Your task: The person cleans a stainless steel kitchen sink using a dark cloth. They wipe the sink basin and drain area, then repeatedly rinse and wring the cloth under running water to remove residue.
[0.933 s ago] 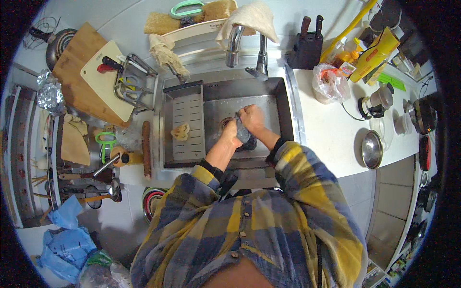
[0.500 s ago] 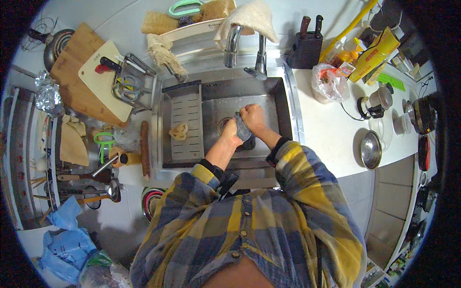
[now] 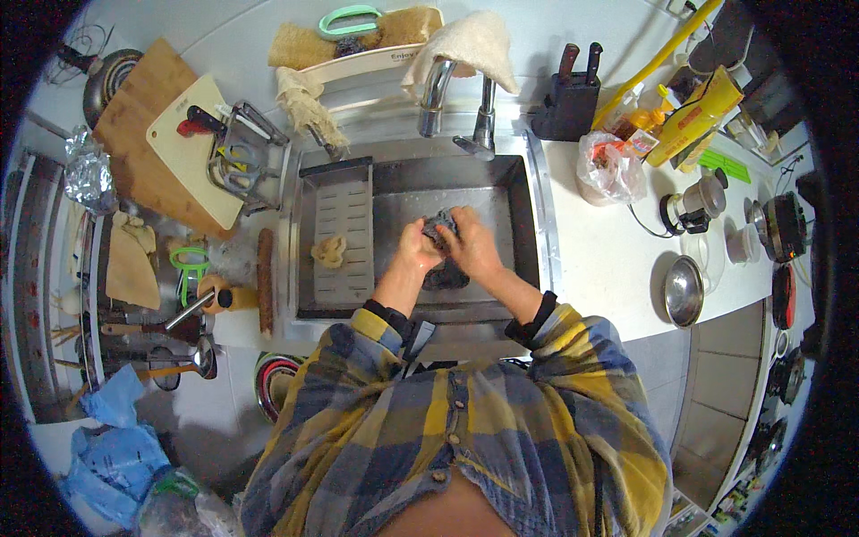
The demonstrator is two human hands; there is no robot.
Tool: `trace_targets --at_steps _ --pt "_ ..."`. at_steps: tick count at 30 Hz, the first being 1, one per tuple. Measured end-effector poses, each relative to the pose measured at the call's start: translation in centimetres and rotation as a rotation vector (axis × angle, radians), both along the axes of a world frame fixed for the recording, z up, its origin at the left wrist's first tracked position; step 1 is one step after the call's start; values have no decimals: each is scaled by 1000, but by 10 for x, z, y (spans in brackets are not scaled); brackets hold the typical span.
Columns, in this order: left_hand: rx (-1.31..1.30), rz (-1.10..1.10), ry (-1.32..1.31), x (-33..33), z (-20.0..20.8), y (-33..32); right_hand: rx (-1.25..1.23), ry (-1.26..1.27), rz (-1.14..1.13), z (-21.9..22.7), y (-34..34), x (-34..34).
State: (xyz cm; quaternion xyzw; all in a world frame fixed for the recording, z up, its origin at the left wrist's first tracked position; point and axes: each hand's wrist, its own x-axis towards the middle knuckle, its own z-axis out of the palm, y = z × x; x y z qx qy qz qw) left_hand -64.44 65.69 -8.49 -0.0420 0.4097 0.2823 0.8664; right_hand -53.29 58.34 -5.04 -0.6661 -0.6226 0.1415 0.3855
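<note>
Grey cloth, bunched up! Left hand and right hand curled around it over the sink, likely containing drips.

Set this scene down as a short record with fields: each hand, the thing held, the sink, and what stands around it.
Left hand: holding crumpled grey item
Right hand: holding the same item
Item kind: cannot tell
Sink: slotted tray at left, bearing pale lump
Behind: tap, pale cloth draped over it
Left: wooden board
Right: knife block, metal bowl
</note>
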Motion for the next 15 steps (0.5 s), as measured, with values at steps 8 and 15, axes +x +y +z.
trace_targets --at_steps 8,15 --pt "371 -102 -431 -19 -79 -3 317 155 -43 25 -2 -61" --pt "128 -91 -13 2 -66 5 -132 -40 -246 -44 55 -9"
